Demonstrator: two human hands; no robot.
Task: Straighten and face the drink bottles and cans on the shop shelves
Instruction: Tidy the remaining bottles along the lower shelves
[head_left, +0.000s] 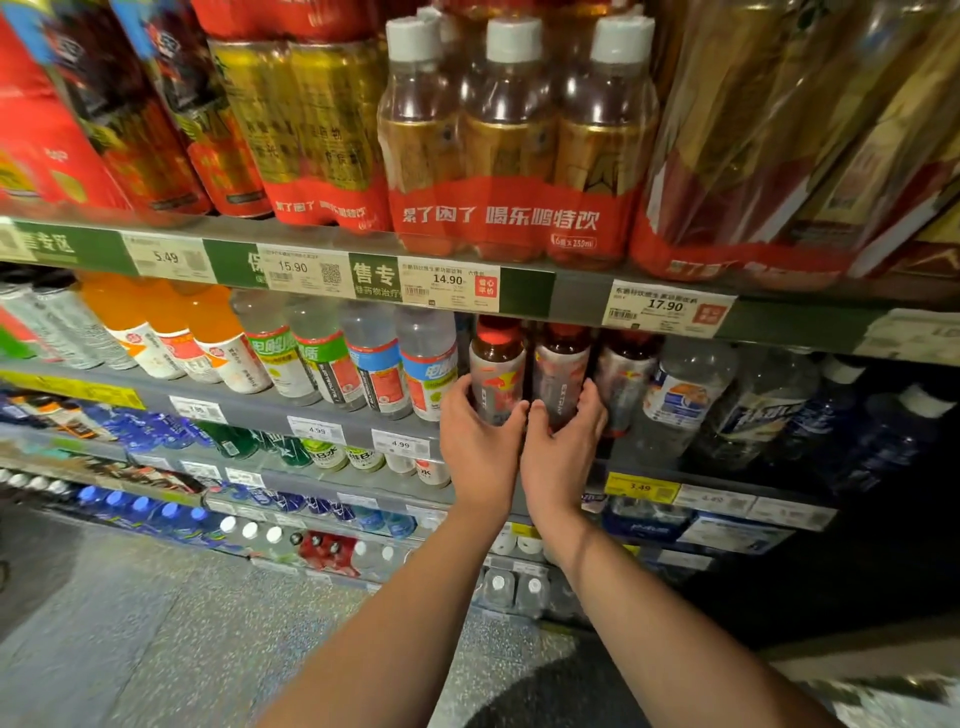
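Head view: standing before the grey metal shop shelf (322, 415), left of the fingers stand clear plastic bottles with blue-and-white labels (426, 364). The left hand (480, 449) wraps curled fingers (460, 387) round a dark red-capped plastic bottle with a silver-and-red label (496, 364), thumb on its right side. Touching it, the right hand (561, 449) grips a second dark plastic bottle with a reddish-grey label (560, 364), fingers (595, 402) curled on its right flank. Just right of those fingers stands a third dark bottle (626, 371), then a clear round plastic bottle with a white-and-orange label (680, 395).
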